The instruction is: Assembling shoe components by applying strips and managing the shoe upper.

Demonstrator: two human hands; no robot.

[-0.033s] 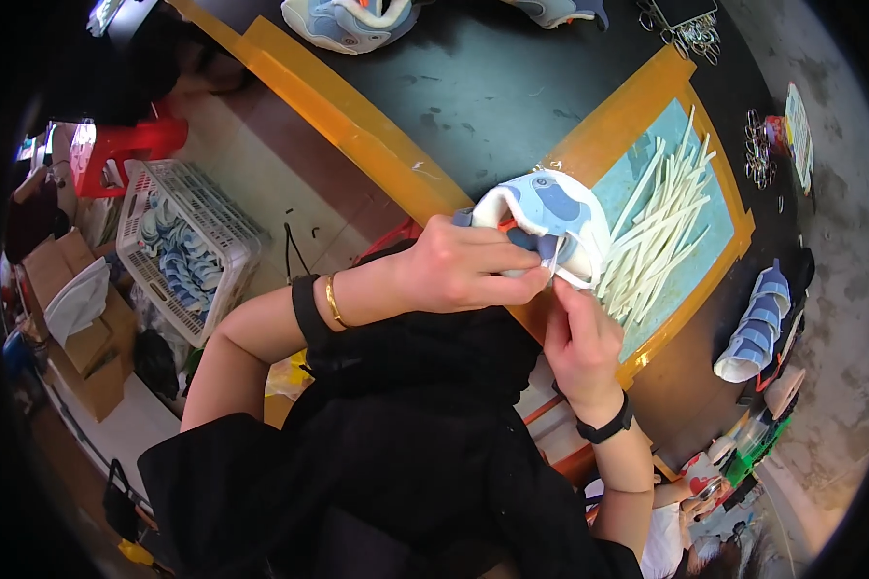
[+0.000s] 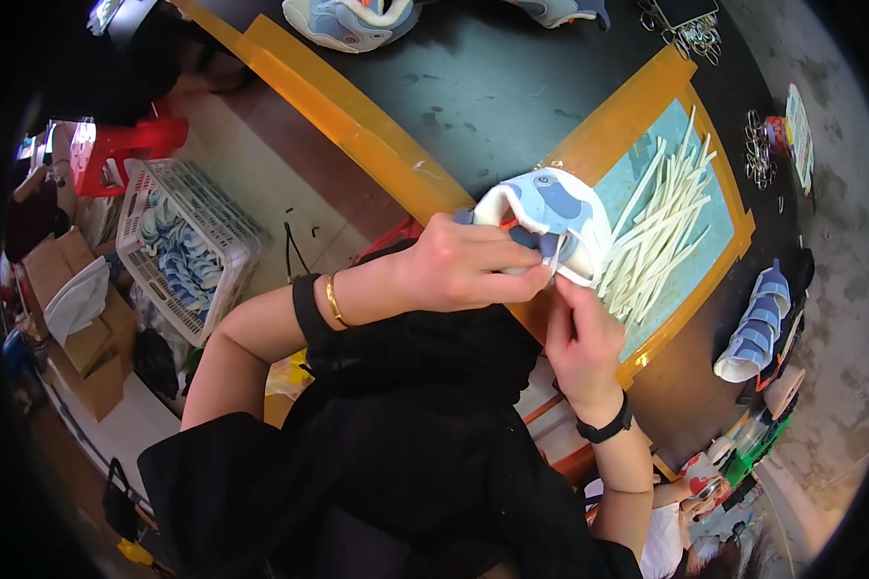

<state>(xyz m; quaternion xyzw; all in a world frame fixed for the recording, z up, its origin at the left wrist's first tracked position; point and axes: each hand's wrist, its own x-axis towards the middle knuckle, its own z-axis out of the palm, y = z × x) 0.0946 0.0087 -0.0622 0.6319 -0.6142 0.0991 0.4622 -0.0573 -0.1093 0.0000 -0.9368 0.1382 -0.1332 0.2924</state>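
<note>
A blue and white shoe upper [image 2: 562, 201] with a padded white rim is held up at the table's near edge. My left hand [image 2: 468, 265] is closed at its opening, thumb and fingers pinched together at the inner edge. A small pale strip or tab shows at those fingertips; what it is exactly is too small to tell. My right hand [image 2: 584, 338] pinches the upper's lower white edge from below, thumb against the bent fingers. Its fingertips are partly hidden. Just right of the upper lies a loose heap of thin white strips [image 2: 661, 227].
The strips lie on a light blue panel [image 2: 652, 145] framed by yellow-brown tape [image 2: 628, 92]. More shoe uppers [image 2: 352, 24] sit at the far edge; a nested stack [image 2: 758, 323] lies at right. Metal rings [image 2: 695, 37] are far right. A white basket [image 2: 237, 232] of blue pieces stands at left.
The shoe upper and the fingertips have shifted very slightly. Both hands keep the same grip.
</note>
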